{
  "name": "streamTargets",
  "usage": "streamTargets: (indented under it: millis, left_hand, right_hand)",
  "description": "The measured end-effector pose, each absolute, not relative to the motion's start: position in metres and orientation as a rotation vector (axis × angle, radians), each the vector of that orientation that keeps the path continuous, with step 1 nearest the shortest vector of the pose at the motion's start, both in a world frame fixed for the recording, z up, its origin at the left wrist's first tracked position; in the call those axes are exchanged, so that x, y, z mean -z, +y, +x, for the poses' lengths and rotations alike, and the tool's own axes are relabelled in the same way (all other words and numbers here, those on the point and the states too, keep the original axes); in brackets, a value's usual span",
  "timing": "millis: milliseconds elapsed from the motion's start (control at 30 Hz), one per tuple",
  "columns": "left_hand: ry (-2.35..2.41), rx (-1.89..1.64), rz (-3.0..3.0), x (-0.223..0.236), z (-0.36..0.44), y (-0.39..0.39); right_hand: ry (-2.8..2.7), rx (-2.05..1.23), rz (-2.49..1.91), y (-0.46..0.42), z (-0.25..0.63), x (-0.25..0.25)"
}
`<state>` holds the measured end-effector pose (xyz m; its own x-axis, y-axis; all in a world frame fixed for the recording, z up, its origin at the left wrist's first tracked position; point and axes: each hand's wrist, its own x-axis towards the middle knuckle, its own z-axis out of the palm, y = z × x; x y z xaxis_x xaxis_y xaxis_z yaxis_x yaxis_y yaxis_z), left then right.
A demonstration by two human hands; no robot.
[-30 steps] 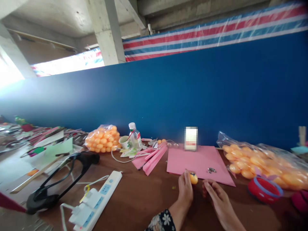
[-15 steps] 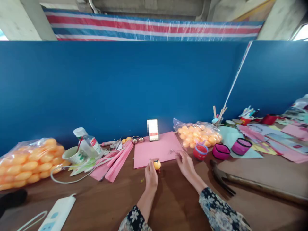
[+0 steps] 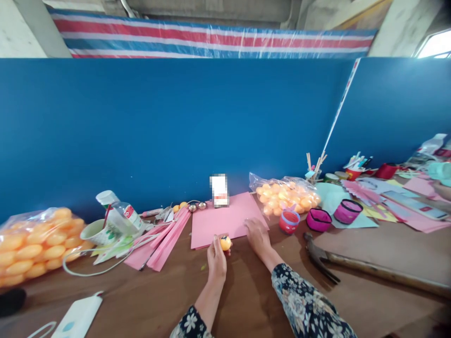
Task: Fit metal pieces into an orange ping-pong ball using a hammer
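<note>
In my left hand (image 3: pixel 216 263) I hold a small yellow-orange ball (image 3: pixel 225 242) with dark marks on top, just in front of the pink paper (image 3: pixel 211 227). My right hand (image 3: pixel 260 238) is at the right part of that paper, its fingers bent down and drawn together. Its fingertips are partly hidden, and whatever they pinch does not show. Right of this hand stands a small red cup (image 3: pixel 289 221) with a lilac rim. A small box (image 3: pixel 221 192), blurred out, stands at the paper's back edge.
Bags of orange balls lie at left (image 3: pixel 38 249) and right (image 3: pixel 282 195). A claw hammer (image 3: pixel 369 267) lies at right, near magenta fabric rings (image 3: pixel 319 220). Pink strips (image 3: pixel 165 244), a paper cup (image 3: pixel 95 234) and a power strip (image 3: pixel 77 319) are on the left. A blue partition (image 3: pixel 176 117) stands behind.
My right hand has moved left and slightly forward over the paper, covering where a small clear item showed. My left hand still holds the ball. The view has turned slightly right.
</note>
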<state>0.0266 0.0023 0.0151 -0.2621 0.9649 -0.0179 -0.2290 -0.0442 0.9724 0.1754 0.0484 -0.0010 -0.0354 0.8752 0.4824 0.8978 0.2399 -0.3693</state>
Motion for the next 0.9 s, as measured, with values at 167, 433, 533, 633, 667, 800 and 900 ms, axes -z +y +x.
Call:
streamTargets:
  millis: [167, 433, 533, 633, 667, 800, 900]
  left_hand:
    - [1.220, -1.506, 0.906, -0.0161, 0.0265, 0.0018]
    - [1.260, -1.495, 0.885, -0.0192, 0.0267, 0.0002]
    - [1.251, -1.490, 0.871, -0.0170, 0.0263, -0.0003]
    - [1.239, -1.497, 0.864, -0.0140, 0.0256, -0.0002]
    - [1.234, -1.498, 0.864, -0.0132, 0.0255, 0.0000]
    - [1.221, -1.484, 0.858, -0.0147, 0.0262, -0.0003]
    - [1.235, -1.492, 0.861, -0.0209, 0.0277, -0.0023]
  right_hand:
    - [-1.809, -0.005, -1.643, 0.0487, 0.1796, -0.0005]
    - [-1.739, -0.074, -1.618, 0.0452, 0.1796, -0.0035]
    - [-1.742, -0.092, -1.604, 0.0438, 0.1784, -0.0047]
    - [-1.738, -0.110, -1.583, 0.0438, 0.1790, -0.0045]
    - [-1.732, -0.125, -1.575, 0.0441, 0.1796, -0.0043]
    - [-1.695, -0.189, -1.551, 0.0454, 0.1823, -0.0037]
    - [-1.675, -0.206, -1.527, 0.0453, 0.1831, -0.0038]
